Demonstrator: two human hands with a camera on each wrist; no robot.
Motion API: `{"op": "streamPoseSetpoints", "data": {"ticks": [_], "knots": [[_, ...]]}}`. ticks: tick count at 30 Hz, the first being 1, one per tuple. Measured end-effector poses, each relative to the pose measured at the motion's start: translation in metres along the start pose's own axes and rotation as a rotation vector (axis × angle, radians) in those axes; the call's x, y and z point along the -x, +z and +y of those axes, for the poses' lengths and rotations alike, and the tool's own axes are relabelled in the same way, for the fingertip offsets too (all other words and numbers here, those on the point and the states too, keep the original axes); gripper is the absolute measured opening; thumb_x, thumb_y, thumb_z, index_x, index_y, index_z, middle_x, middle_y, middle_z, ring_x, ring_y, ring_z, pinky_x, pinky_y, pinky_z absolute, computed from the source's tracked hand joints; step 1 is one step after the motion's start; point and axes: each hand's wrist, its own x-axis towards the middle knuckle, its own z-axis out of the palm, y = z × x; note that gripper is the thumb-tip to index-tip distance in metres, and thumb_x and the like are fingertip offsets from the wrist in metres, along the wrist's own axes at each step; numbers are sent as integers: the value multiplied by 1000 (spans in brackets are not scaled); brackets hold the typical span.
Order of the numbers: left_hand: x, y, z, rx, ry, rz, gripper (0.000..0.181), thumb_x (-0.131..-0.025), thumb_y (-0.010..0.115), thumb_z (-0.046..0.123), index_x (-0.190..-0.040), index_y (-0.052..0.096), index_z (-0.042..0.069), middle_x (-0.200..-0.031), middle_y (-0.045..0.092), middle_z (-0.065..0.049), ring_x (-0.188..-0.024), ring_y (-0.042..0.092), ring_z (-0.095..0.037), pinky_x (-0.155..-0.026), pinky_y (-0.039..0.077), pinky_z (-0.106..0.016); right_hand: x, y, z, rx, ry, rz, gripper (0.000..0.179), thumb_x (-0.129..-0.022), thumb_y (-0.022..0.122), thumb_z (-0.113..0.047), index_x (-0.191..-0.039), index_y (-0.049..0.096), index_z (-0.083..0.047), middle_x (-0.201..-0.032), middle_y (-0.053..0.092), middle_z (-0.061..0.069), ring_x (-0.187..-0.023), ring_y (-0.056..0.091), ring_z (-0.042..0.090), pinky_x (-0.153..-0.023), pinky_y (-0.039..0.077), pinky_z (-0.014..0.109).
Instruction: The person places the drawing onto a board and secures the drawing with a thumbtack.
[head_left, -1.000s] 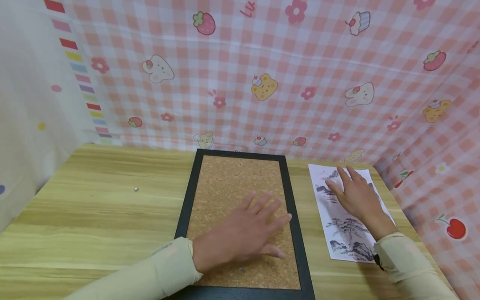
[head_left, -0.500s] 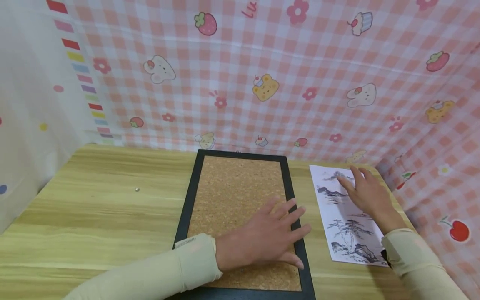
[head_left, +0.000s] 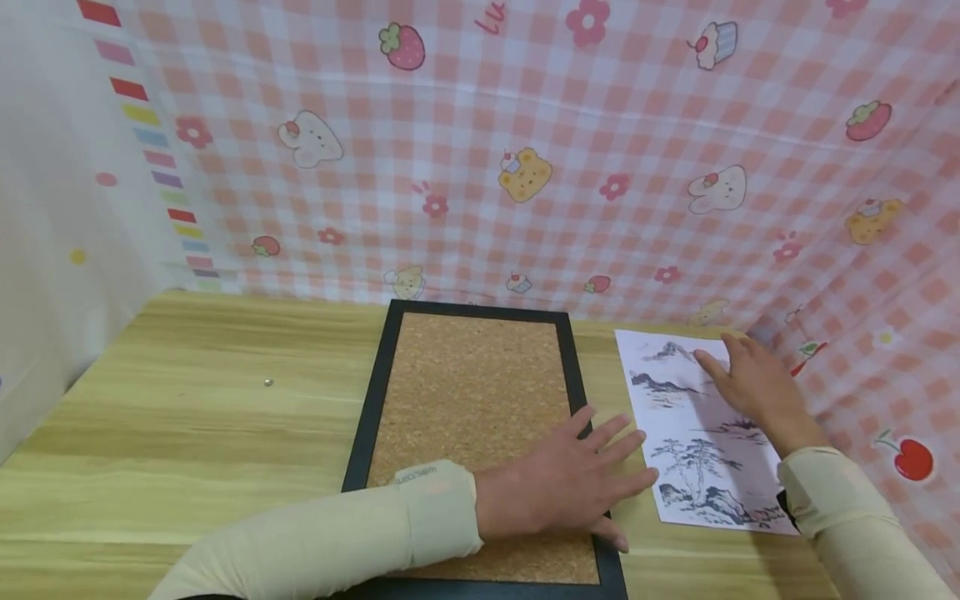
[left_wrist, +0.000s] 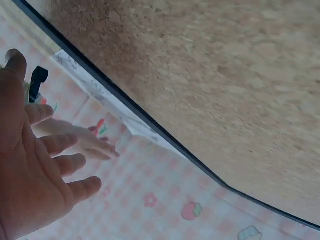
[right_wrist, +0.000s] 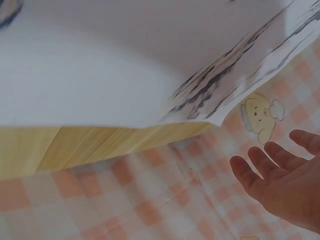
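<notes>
A white sheet of paper [head_left: 678, 425] printed with an ink landscape of mountains and trees lies on the right of the table. My right hand [head_left: 761, 392] is at the sheet's far right corner, fingers loosely extended and nothing gripped. In the right wrist view the paper's edge [right_wrist: 150, 125] curves slightly, with the fingers apart from it. Fingers spread, my left hand [head_left: 562, 475] reaches over the right side of a black-framed cork board [head_left: 480, 375], holding nothing. Its fingertips extend past the frame toward the paper.
A small shiny silver piece [head_left: 268, 382] lies on the wooden table [head_left: 187, 450] left of the board. Behind and to the right hangs a pink checked cloth [head_left: 465, 117] with cartoon prints. A whitish curtain [head_left: 67, 208] borders the left side.
My left hand has moved right across the cork board to its right frame and beyond. My right hand has shifted right over the paper to its far right corner.
</notes>
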Motion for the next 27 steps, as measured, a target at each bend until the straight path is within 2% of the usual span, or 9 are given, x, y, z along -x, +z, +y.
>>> {"op": "streamPoseSetpoints", "data": {"ticks": [5, 12, 16, 20, 24, 27], "knots": [[-9, 2, 5, 16, 18, -8, 82, -91, 23, 84, -161, 21, 41, -167, 21, 1, -154, 13, -24, -121, 20, -47, -4, -4, 9, 1, 44, -20, 84, -106, 31, -59, -149, 30, 14, -143, 31, 45, -127, 32, 66, -99, 30, 77], [-22, 7, 10, -38, 63, 60, 81, -92, 26, 83, -160, 27, 38, -164, 30, -2, -152, 23, -25, -119, 26, -48, -9, -9, 23, 2, 100, -109, 92, -105, 23, -64, -153, 18, 14, -148, 21, 47, -132, 22, 66, -100, 24, 80], [-30, 6, 14, -29, 79, 36, 82, -91, 29, 83, -160, 27, 38, -163, 30, 0, -152, 22, -24, -118, 26, -47, -13, -12, 31, -16, 118, -142, 93, -103, 21, -67, -155, 16, 10, -148, 18, 47, -132, 21, 68, -99, 23, 80], [-38, 1, 19, -31, 106, 1, 81, -92, 30, 82, -160, 25, 38, -164, 27, 1, -153, 19, -23, -118, 25, -46, -17, -16, 40, -51, 107, -158, 89, -104, 21, -66, -154, 22, 8, -148, 20, 47, -130, 22, 69, -102, 23, 78], [-44, -1, 22, -48, 125, 17, 78, -93, 32, 80, -159, 28, 37, -163, 30, 2, -151, 22, -23, -116, 28, -45, -20, -20, 46, -48, 61, -137, 83, -106, 21, -61, -147, 34, 10, -142, 30, 47, -126, 30, 68, -100, 27, 76], [-49, -1, 26, -59, 132, 37, 77, -94, 35, 79, -157, 32, 36, -160, 35, 1, -149, 27, -24, -113, 33, -44, -23, -21, 47, -54, 56, -139, 81, -107, 22, -60, -146, 37, 10, -140, 34, 46, -125, 32, 67, -99, 29, 75]]}}
